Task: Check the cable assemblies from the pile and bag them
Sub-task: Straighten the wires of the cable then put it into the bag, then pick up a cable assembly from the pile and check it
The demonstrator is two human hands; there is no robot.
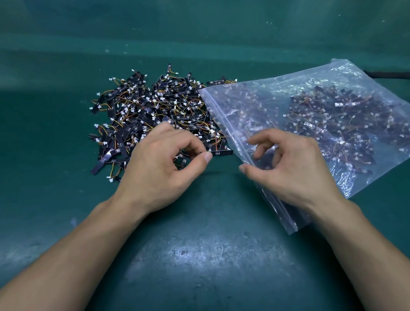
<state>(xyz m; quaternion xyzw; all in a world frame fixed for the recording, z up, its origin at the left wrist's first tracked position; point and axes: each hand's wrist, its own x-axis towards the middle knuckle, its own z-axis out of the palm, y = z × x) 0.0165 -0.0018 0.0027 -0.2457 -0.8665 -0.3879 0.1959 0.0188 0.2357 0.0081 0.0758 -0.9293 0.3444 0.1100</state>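
The bag [347, 113] is part-filled, but a big pile [147, 110] remains. The left hand [164, 162] pinches one assembly [221, 152]; the right hand [287, 169] pinches the bag's mouth.

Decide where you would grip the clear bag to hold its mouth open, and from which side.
Pinch the top layer of the zip edge, coming from the left, the pile side. The clear bag lies flat with its mouth facing that way, and its load sits mostly away from the mouth, so the edge is slack. The right hand grips it there.
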